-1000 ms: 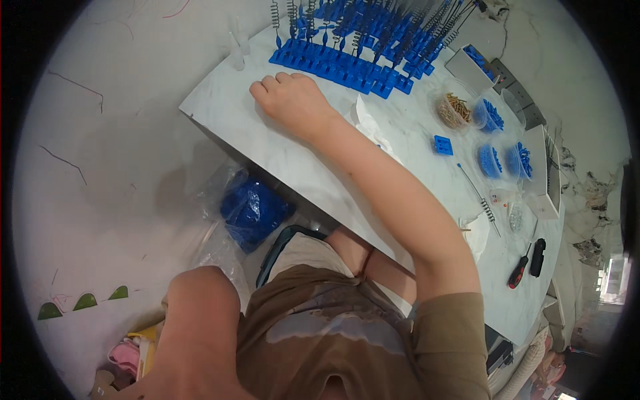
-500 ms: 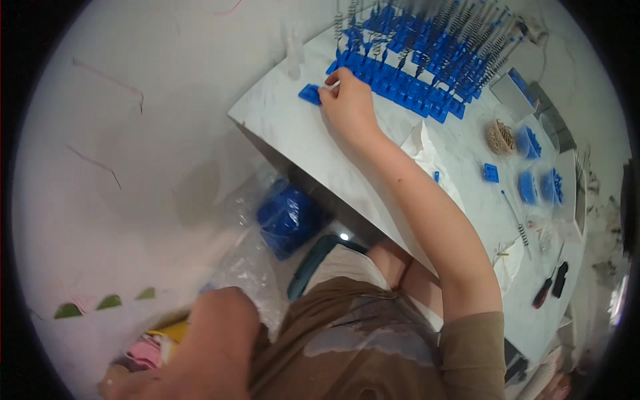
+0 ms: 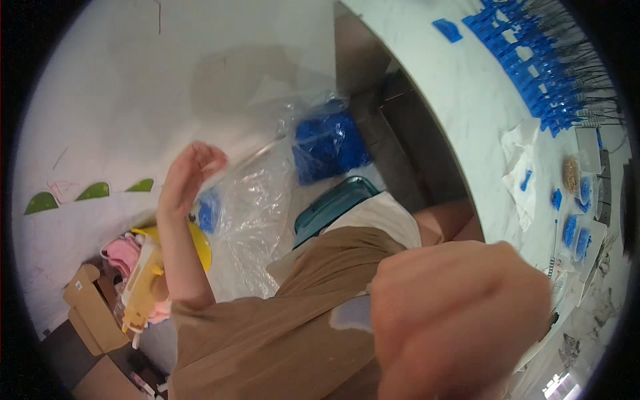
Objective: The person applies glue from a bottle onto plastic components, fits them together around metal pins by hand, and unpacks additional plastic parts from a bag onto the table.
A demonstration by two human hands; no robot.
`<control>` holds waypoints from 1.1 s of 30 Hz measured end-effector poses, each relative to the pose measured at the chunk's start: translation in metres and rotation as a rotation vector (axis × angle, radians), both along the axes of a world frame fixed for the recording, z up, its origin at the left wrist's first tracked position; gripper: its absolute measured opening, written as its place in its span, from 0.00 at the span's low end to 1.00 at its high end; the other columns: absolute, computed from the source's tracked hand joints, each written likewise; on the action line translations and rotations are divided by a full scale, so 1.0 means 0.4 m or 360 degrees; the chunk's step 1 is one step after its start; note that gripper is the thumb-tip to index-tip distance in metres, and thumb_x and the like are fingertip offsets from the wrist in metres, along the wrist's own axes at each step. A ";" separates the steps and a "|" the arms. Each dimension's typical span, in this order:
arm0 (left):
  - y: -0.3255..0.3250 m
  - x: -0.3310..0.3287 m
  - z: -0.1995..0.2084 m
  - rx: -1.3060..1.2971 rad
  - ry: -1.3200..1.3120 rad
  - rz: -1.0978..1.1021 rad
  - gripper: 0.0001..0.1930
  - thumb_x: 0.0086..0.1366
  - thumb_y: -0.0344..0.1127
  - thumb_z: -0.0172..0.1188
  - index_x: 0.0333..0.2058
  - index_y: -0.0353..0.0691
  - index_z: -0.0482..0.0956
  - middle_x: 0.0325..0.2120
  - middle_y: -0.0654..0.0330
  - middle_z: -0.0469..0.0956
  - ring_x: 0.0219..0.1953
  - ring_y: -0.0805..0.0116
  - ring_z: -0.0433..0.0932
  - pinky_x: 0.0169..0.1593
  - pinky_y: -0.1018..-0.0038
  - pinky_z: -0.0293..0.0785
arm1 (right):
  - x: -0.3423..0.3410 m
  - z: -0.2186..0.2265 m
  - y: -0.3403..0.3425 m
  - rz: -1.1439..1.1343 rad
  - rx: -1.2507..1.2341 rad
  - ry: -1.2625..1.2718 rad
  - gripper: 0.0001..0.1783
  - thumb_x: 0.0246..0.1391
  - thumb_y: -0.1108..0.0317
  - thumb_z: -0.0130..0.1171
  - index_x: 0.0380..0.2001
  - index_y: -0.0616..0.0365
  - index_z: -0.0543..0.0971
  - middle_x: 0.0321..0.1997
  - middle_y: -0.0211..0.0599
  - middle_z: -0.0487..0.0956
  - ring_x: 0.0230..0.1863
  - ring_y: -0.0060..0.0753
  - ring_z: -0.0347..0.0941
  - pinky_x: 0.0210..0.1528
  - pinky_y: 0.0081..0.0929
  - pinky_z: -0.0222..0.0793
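Note:
My left hand (image 3: pixel 192 175) is raised at the left, above a clear plastic bag (image 3: pixel 250 227). Its fingers are loosely bent and nothing shows in them. Very large and close to the camera, my right hand (image 3: pixel 460 313) covers the lower right; only its back and knuckles show, and its fingers are hidden. A small blue plastic piece (image 3: pixel 448 30) lies by itself near the edge of the white marbled table (image 3: pixel 427 73). Beyond it stand rows of blue plastic bases (image 3: pixel 527 67) with springs and rods sticking up from them.
Blue pieces in clear plastic (image 3: pixel 330 143) sit beside a teal seat (image 3: pixel 337 208). On the table are a white cloth (image 3: pixel 522 150) and small tubs with blue parts (image 3: pixel 571 230). A yellow bucket (image 3: pixel 201 247) and cardboard box (image 3: pixel 93 310) stand at left.
My right hand has left the blue piece on the table and come up close to the camera. My left hand has moved out over the plastic bag. The view has turned left.

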State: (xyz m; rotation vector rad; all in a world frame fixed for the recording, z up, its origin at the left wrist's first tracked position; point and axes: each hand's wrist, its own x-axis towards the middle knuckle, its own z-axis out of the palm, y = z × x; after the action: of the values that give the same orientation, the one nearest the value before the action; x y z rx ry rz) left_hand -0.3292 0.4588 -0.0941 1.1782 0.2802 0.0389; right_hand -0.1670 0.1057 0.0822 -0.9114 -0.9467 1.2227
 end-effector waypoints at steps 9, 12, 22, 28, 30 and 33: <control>0.220 -0.711 -0.796 0.0942 0.1529 0.1316 0.25 0.54 0.47 0.65 0.44 0.33 0.76 0.38 0.50 0.79 0.40 0.55 0.77 0.46 0.65 0.72 | -0.086 -0.013 0.072 -0.0739 0.0266 -0.0430 0.28 0.51 0.42 0.60 0.15 0.56 0.77 0.10 0.26 0.69 0.13 0.22 0.67 0.20 0.18 0.62; 0.016 -0.576 -0.939 0.1874 0.1725 0.0546 0.52 0.49 0.58 0.66 0.65 0.37 0.50 0.64 0.41 0.51 0.65 0.44 0.53 0.65 0.55 0.52 | -0.103 -0.062 0.019 -0.1163 -0.0016 -0.0174 0.36 0.57 0.34 0.43 0.09 0.51 0.69 0.06 0.24 0.60 0.11 0.19 0.56 0.17 0.21 0.47; -0.202 -0.401 -0.953 0.0994 0.1885 -0.1497 0.57 0.51 0.77 0.47 0.68 0.47 0.38 0.61 0.55 0.63 0.70 0.62 0.45 0.65 0.47 0.14 | -0.186 -0.215 -0.192 -0.2094 -0.0775 0.0102 0.29 0.69 0.51 0.32 0.14 0.51 0.62 0.11 0.23 0.54 0.15 0.19 0.45 0.21 0.21 0.43; -0.158 -0.707 -1.051 0.0596 0.1744 -0.1484 0.29 0.60 0.60 0.50 0.53 0.47 0.75 0.55 0.52 0.71 0.60 0.60 0.66 0.60 0.54 0.59 | -0.220 -0.234 -0.224 -0.2096 -0.0726 0.0200 0.26 0.69 0.57 0.37 0.15 0.51 0.62 0.11 0.23 0.55 0.14 0.18 0.45 0.20 0.21 0.42; -0.153 -0.727 -1.013 0.0797 0.1642 -0.1914 0.27 0.62 0.58 0.49 0.50 0.47 0.77 0.53 0.53 0.73 0.61 0.63 0.64 0.61 0.55 0.58 | -0.230 -0.242 -0.229 -0.2111 -0.0785 0.0253 0.26 0.69 0.57 0.38 0.14 0.51 0.62 0.11 0.23 0.55 0.14 0.19 0.45 0.20 0.21 0.43; -0.203 -0.538 -0.944 0.1434 0.2085 -0.0971 0.20 0.62 0.52 0.48 0.45 0.49 0.81 0.56 0.54 0.70 0.60 0.65 0.66 0.53 0.61 0.68 | -0.247 -0.253 -0.211 -0.2233 -0.0861 0.0233 0.26 0.69 0.58 0.38 0.14 0.52 0.62 0.11 0.24 0.55 0.14 0.19 0.46 0.21 0.21 0.44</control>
State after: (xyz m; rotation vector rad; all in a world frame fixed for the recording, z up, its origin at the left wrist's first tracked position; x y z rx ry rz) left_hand -0.5444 0.3778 -0.4715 2.0097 1.1053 -1.2998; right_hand -0.2659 0.0215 -0.0191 -1.4775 0.2753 0.2609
